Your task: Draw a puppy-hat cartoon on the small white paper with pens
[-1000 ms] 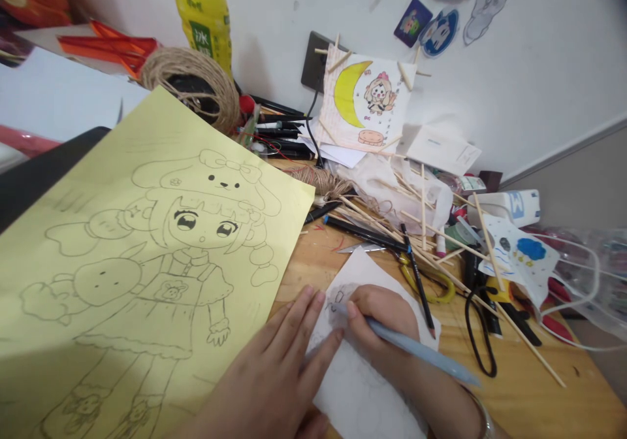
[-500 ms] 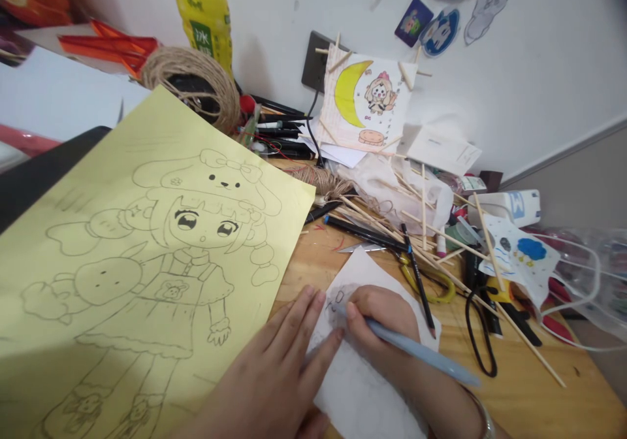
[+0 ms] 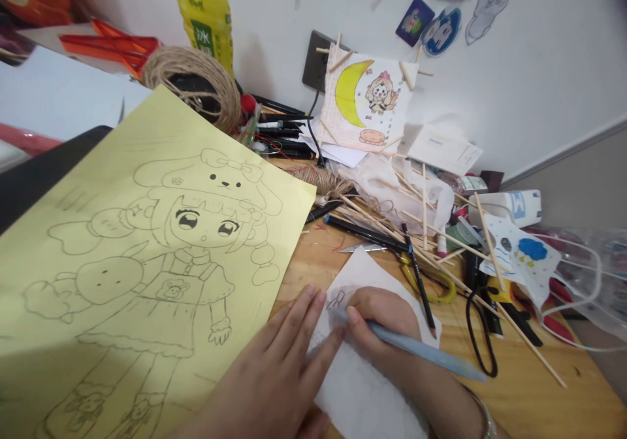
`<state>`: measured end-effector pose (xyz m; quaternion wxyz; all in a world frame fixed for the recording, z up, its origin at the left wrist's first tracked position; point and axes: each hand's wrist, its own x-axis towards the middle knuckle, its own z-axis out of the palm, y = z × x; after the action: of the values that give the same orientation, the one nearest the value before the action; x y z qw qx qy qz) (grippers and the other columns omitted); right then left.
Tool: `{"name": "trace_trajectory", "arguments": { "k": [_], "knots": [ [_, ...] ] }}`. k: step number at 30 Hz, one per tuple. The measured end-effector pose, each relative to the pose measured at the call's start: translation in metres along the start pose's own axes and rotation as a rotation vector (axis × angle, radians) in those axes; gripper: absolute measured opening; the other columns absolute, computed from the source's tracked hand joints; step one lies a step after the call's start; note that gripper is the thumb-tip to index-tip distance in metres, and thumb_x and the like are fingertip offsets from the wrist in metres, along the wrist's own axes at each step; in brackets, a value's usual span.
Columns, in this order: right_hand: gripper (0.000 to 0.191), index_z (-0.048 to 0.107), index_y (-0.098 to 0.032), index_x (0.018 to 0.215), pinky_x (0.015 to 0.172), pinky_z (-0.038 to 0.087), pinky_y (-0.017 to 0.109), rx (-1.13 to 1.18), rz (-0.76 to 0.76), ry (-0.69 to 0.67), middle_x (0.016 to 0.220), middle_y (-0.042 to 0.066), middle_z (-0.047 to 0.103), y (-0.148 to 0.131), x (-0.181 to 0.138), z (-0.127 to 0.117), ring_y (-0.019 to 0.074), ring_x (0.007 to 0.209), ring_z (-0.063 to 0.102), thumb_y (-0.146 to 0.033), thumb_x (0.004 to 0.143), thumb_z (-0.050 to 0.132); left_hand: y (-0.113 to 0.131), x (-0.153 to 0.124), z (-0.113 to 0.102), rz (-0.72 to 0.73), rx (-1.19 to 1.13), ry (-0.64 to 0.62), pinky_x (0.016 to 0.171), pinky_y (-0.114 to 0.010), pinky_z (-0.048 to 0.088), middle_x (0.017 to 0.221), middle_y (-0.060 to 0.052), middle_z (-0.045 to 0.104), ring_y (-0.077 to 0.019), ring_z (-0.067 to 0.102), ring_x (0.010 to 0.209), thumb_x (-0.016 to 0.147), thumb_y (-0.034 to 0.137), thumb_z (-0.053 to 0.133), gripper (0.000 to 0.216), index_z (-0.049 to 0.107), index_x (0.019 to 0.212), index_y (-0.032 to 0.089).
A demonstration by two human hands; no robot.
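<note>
left hand [image 3: 284, 351] — palm down, fingers stretched forward | right hand [image 3: 392, 309] — curled, thumb and forefinger pinching | right forearm [image 3: 434, 390] slanting inward

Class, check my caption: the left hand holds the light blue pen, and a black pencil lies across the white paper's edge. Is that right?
Not quite: the head view shows the light blue pen in the right hand, not the left hand. The black pencil does lie across the edge of the white paper.

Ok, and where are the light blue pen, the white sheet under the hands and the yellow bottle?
Light blue pen [image 3: 425, 350]: head view, middle of its shaft.
White sheet [image 3: 361, 381]: head view, its lower part.
Yellow bottle [image 3: 203, 13]: head view, its body.
</note>
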<state>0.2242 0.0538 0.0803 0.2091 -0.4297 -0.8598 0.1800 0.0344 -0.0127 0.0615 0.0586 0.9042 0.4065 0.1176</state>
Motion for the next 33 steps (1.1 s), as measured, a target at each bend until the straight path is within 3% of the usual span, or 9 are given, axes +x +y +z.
{"name": "trace_trajectory", "arguments": {
  "k": [6,16,21,33],
  "knots": [
    [0.038,0.049,-0.02,0.054,0.046,0.038,0.023,-0.048,-0.003,0.007,0.051,-0.001,0.052,-0.003,0.002,0.0,0.0109,0.047,0.045,-0.021,0.091,0.04,0.001,0.0,0.001,-0.013,-0.012,-0.034,0.109,-0.045,0.03,0.152,-0.02,0.029,-0.0355,0.022,0.141,0.07,0.017,0.06,0.081,0.036,0.147,0.013],
    [0.037,0.051,-0.019,0.056,0.051,0.04,0.022,0.065,0.04,-0.047,0.053,0.0,0.057,0.0,0.002,-0.001,0.0118,0.05,0.051,-0.022,0.091,0.042,0.001,0.002,0.0,-0.003,-0.021,-0.038,0.107,-0.046,0.034,0.15,-0.022,0.032,-0.037,0.028,0.139,0.07,0.018,0.061,0.081,0.036,0.147,0.012],
    [0.037,0.051,-0.019,0.054,0.05,0.04,0.022,0.115,0.017,-0.052,0.052,0.0,0.056,0.001,0.002,0.0,0.0113,0.049,0.051,-0.022,0.091,0.043,0.001,0.001,0.0,-0.013,-0.024,-0.047,0.109,-0.045,0.031,0.153,-0.02,0.027,-0.0357,0.021,0.141,0.071,0.016,0.058,0.081,0.034,0.148,0.013],
    [0.031,0.049,-0.02,0.055,0.048,0.039,0.02,0.236,0.04,0.008,0.051,-0.002,0.056,0.007,0.001,0.003,0.0104,0.047,0.051,-0.019,0.086,0.048,0.002,0.0,0.002,0.001,0.038,0.027,0.108,-0.045,0.031,0.151,-0.025,0.03,-0.0377,0.021,0.141,0.068,0.017,0.058,0.079,0.039,0.145,0.011]
  ]
}}
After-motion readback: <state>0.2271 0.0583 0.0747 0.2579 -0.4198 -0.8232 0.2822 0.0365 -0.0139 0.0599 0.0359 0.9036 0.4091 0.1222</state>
